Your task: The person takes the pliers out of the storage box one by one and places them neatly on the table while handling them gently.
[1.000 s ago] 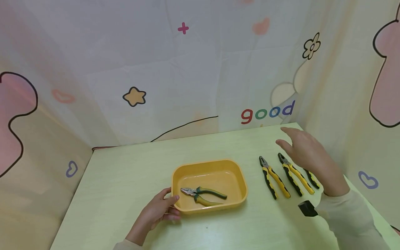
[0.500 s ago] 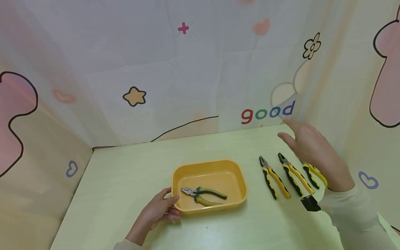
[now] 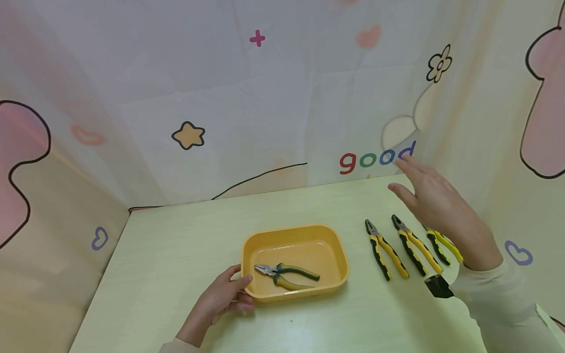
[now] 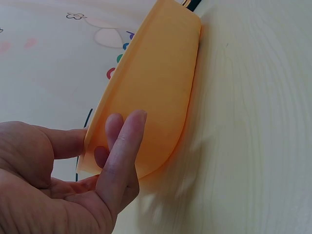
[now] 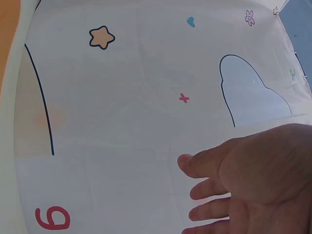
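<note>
My left hand point(image 3: 220, 296) holds the left end of a yellow plastic tray point(image 3: 340, 255), thumb over the rim and fingers against the outside wall. In the left wrist view the tray's side wall point(image 4: 151, 83) stands between thumb and fingers. Inside the tray lies a pair of pliers point(image 3: 282, 275) with green and yellow handles. My right hand point(image 3: 441, 208) hovers in the air at the right with extended fingers, holding nothing. Below it on the table are black-and-yellow pliers point(image 3: 382, 245), a second such pair point(image 3: 415, 242) and a third pair point(image 3: 443, 243), partly hidden by the right hand and wrist.
The pale green table point(image 3: 176, 255) meets a printed fabric curtain point(image 3: 247, 108) at the back. More curtain hangs along the left and right sides, close to the right arm. A small black block point(image 3: 438, 286) sits at the right cuff.
My right hand has risen slightly and its fingers have spread upward, uncovering more of the third pair of pliers. The left hand, the tray and the pliers inside it stay as they were.
</note>
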Available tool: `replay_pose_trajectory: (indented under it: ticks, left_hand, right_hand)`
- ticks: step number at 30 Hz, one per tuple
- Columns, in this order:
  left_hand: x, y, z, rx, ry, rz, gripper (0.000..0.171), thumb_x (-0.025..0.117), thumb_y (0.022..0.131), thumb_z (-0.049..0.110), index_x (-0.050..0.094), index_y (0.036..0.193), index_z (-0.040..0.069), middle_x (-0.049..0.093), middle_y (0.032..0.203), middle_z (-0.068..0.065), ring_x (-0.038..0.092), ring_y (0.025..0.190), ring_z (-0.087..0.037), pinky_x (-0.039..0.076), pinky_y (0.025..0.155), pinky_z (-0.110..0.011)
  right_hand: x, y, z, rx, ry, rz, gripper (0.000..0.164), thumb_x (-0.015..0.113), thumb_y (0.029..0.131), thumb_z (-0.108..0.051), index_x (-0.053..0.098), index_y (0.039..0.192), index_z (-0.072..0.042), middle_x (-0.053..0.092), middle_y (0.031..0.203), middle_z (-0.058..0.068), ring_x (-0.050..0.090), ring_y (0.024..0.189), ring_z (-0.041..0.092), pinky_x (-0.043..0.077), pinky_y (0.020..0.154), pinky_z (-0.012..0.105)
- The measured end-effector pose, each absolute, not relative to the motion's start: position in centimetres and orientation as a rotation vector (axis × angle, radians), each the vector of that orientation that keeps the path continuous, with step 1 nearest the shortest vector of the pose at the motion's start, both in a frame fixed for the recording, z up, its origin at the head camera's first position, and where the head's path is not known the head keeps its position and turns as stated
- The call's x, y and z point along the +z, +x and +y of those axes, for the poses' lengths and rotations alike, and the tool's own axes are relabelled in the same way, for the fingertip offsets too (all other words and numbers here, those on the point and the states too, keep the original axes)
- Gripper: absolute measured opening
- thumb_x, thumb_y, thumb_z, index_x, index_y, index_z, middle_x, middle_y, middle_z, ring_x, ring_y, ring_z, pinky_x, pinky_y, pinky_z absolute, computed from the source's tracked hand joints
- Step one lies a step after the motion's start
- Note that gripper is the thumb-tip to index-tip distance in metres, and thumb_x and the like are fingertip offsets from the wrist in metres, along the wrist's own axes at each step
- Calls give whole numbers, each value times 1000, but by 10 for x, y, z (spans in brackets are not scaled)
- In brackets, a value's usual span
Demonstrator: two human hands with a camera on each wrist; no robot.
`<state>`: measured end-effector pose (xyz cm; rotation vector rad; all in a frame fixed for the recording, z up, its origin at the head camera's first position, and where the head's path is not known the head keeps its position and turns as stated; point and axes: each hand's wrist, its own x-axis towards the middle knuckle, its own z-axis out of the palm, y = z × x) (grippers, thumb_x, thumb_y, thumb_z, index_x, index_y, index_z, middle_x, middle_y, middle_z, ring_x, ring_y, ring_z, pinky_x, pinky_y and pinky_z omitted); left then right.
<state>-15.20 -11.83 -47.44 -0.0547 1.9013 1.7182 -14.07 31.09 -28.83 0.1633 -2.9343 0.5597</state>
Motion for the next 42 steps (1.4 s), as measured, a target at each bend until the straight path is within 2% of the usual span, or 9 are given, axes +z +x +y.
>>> replay_pose_trajectory:
  ticks: [10, 21, 27, 34, 42]
  left_hand:
    - [-473, -150, -120, 1727, -40, 1893, 65, 55, 108, 17, 20, 159, -4, 63, 94, -19, 69, 73, -20, 67, 70, -39]
    - [-471, -150, -119, 1722, -44, 1895, 65, 55, 108, 17, 21, 159, -3, 64, 91, -17, 70, 73, -21, 67, 70, -39]
    - [-472, -150, -119, 1719, -46, 1896, 66, 56, 108, 17, 20, 159, -4, 63, 92, -17, 69, 73, -21, 67, 70, -39]
    - [-472, -150, -119, 1719, -43, 1896, 66, 55, 108, 17, 20, 159, -3, 64, 92, -18, 69, 73, -21, 67, 70, -38]
    - [-473, -151, -119, 1723, -36, 1895, 64, 55, 108, 17, 22, 159, -3, 64, 95, -18, 69, 73, -21, 67, 69, -38]
  right_hand:
    - [-288, -137, 306, 563, 187, -2935, 73, 55, 108, -32, 19, 163, 0, 11, 169, 25, 14, 152, 50, 18, 119, 73]
    - [-298, -135, 299, 554, 231, -2905, 73, 56, 108, -34, 21, 163, 1, 15, 168, 25, 15, 153, 48, 18, 122, 69]
    - [-306, -135, 291, 547, 229, -2911, 74, 55, 108, -38, 23, 163, -1, 15, 168, 25, 19, 150, 52, 22, 118, 73]
    - [-316, -133, 282, 558, 300, -2842, 70, 62, 106, -32, 31, 160, 1, 24, 165, 26, 27, 147, 52, 26, 116, 73]
    - [-320, -131, 270, 539, 312, -2849, 70, 61, 106, -34, 31, 160, 0, 25, 165, 26, 28, 146, 52, 25, 115, 76]
